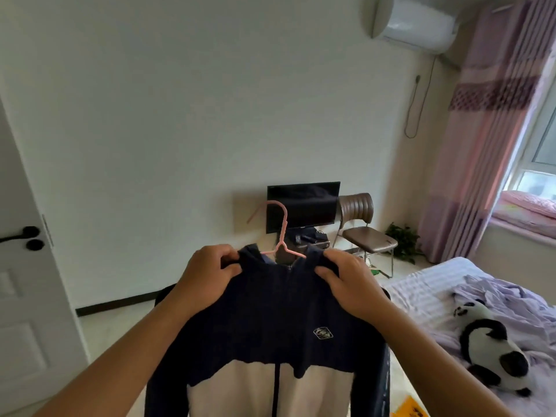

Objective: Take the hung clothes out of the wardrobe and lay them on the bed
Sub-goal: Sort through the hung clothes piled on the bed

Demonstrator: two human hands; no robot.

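Observation:
A navy and white zip jacket [270, 326] hangs in front of me on a pink hanger [281, 233], held up in the air. My left hand [207, 275] grips the jacket's left shoulder near the collar. On the other shoulder my right hand [352, 284] pinches the cloth. The hanger's hook sticks up free above the collar. The bed [427, 284] with a lilac striped sheet lies to the right, below the jacket. No wardrobe is in view.
A panda plush [493, 359] and a crumpled lilac cover [517, 299] lie on the bed. A TV [302, 206] on a low stand, a brown chair [365, 233] and a plant [403, 242] stand by the far wall. A white door [27, 266] is at the left.

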